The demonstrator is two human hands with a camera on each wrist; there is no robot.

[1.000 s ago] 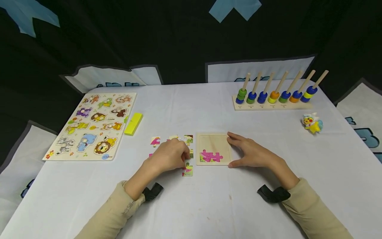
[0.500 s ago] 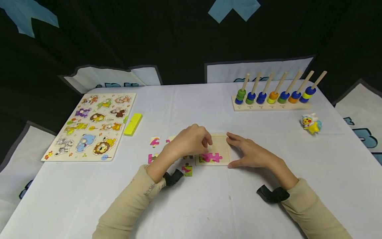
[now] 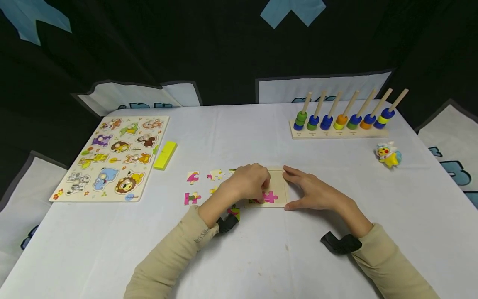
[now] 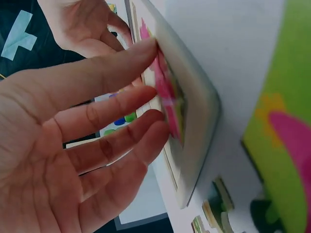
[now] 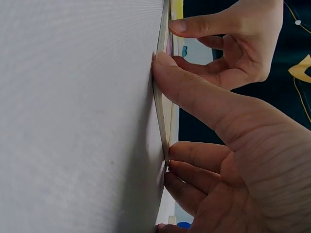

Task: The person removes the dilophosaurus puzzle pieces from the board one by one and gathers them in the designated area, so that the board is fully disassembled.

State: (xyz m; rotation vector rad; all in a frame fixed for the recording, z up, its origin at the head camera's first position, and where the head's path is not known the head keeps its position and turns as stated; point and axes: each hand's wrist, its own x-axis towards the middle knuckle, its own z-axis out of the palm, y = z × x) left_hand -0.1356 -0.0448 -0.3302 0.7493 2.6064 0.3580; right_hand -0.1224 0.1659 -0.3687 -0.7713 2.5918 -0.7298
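Note:
A small wooden puzzle tray point(image 3: 277, 180) lies on the table with pink and green jigsaw pieces point(image 3: 270, 197) along its near edge. My left hand point(image 3: 248, 182) is over the tray's left side, thumb and fingertips touching the pieces. In the left wrist view its fingers are fairly straight, with the thumb apart from them at the pink pieces point(image 4: 167, 92). My right hand point(image 3: 313, 193) rests against the tray's right side, thumb near the front corner and fingers near the back corner. Several loose jigsaw pieces point(image 3: 192, 198) lie left of the tray, some partly hidden by my left hand and wrist.
An animal peg puzzle board point(image 3: 123, 170) lies at the left beside a yellow block point(image 3: 165, 155). A bead-counting rack point(image 3: 340, 133) with wooden pegs stands at the back right, a small yellow figurine point(image 3: 388, 154) in front of it. Dark curtains point(image 3: 224, 50) hang behind the table.
My left hand has moved right from the loose pieces to the tray and lowered its fingertips onto the pieces there. My right hand stays at the tray's right side.

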